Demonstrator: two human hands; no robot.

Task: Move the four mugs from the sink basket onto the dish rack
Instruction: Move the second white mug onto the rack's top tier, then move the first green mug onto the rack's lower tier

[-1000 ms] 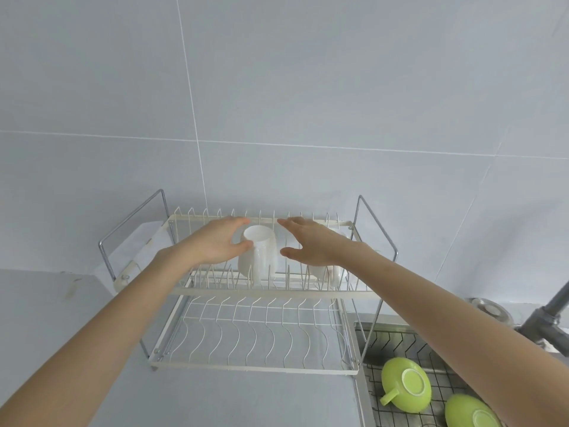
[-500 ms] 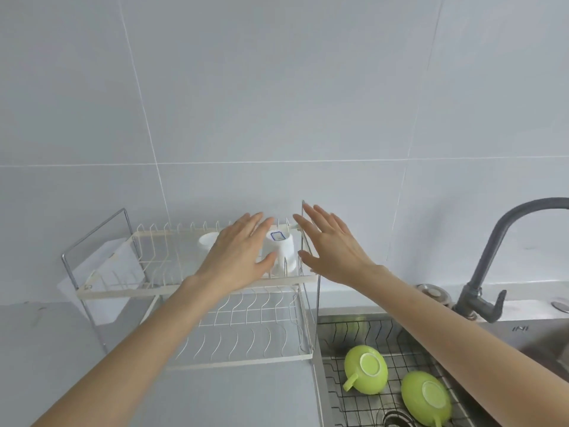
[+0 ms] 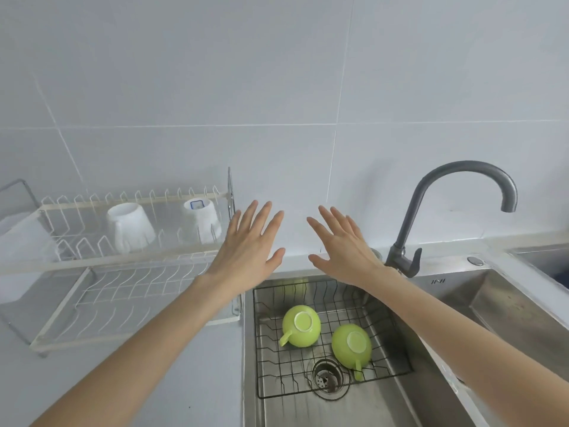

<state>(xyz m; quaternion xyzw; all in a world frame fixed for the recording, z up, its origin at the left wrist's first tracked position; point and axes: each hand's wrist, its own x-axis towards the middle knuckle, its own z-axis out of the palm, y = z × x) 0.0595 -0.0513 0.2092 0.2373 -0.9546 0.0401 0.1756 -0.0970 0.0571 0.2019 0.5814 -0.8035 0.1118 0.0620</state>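
Two white mugs are sitting upside down on the upper tier of the dish rack, well apart from each other, while the lower tier is lying bare. Two green mugs are resting upside down in the wire sink basket, near each other and just above the drain. The rack is standing on the pale tabletop against a tiled wall, touching the sink edge. A grey tap is arching over the basin. The left hand and right hand are hovering spread wide, holding nothing, above the basket's far edge.
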